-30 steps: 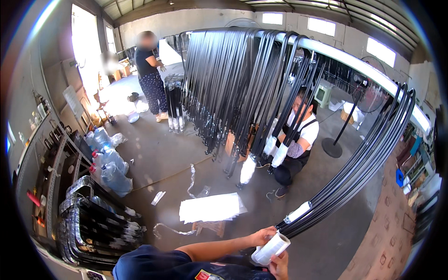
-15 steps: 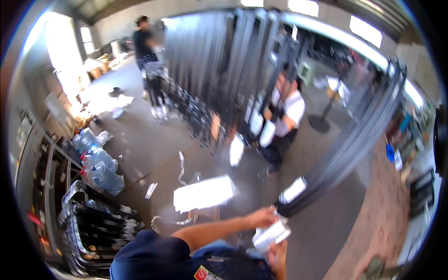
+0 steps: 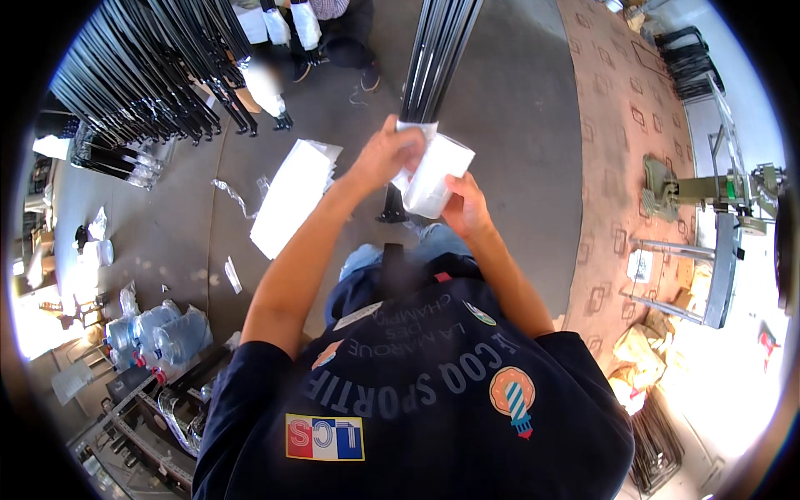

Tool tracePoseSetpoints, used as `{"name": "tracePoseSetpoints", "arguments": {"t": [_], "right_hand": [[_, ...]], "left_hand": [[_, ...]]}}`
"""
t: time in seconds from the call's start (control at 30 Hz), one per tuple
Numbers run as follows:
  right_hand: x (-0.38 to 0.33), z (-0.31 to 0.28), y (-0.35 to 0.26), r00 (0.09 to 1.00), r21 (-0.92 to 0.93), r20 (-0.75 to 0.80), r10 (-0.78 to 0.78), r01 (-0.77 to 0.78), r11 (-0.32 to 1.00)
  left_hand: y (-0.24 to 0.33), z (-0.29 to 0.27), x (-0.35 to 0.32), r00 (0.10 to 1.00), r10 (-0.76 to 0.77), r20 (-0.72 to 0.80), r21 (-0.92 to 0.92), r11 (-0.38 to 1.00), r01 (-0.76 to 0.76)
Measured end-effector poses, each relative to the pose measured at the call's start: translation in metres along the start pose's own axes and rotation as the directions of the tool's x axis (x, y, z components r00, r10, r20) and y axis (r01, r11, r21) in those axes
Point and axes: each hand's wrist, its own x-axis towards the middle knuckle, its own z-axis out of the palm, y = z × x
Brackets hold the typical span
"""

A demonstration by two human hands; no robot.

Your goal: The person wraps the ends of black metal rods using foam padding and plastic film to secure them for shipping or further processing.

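Note:
A bundle of slim black metal tubes (image 3: 433, 67) rises in front of me, its lower end near the floor. Against these tubes lies a white wrapping sheet (image 3: 435, 179), curled into a short sleeve with its right part standing out. My left hand (image 3: 390, 157) presses the sheet to the tubes from the left, fingers bent around its edge. On the other side my right hand (image 3: 468, 204) pinches the sheet's lower right edge between thumb and fingers. Part of the tubes is hidden behind the sheet and my hands.
A stack of white sheets (image 3: 292, 200) is at left, beside a crumpled clear strip (image 3: 233, 196). Rows of black tubes (image 3: 150, 67) stand far left. A crouching person (image 3: 346, 42) is beyond them. Water jugs (image 3: 162, 333) stand lower left; patterned brown flooring (image 3: 617, 167) runs along the right.
My view has swung down and toward the tube bundle. The white sheet, held in front of me before, is now up against the tubes, with both hands on it.

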Motion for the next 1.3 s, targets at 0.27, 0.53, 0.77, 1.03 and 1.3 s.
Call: {"name": "tracePoseSetpoints", "arguments": {"t": [0.27, 0.53, 0.77, 1.03, 1.3], "right_hand": [[-0.001, 0.009, 0.019, 0.998, -0.049, -0.064, -0.021, 0.018, 0.999], [0.006, -0.015, 0.006, 0.998, 0.004, -0.05, 0.034, -0.034, 0.999], [0.008, -0.016, -0.013, 0.995, -0.233, -0.055, 0.088, -0.098, 0.967], [0.01, -0.022, -0.032, 0.986, -0.209, 0.075, 0.151, -0.132, 0.969], [0.015, -0.032, -0.043, 0.975, -0.327, 0.109, 0.191, -0.147, 0.934]], "left_hand": [[-0.017, -0.005, -0.004, 0.995, -0.069, 0.079, -0.489, 0.867, 0.098], [-0.019, 0.022, -0.012, 0.96, -0.179, -0.216, -0.489, 0.871, 0.052], [-0.008, 0.027, -0.013, 0.932, -0.221, -0.287, -0.417, 0.905, 0.086], [0.019, 0.024, -0.01, 0.94, -0.322, -0.114, -0.759, 0.638, 0.126], [0.012, 0.035, -0.002, 0.922, -0.362, -0.139, -0.736, 0.66, 0.148]]}}
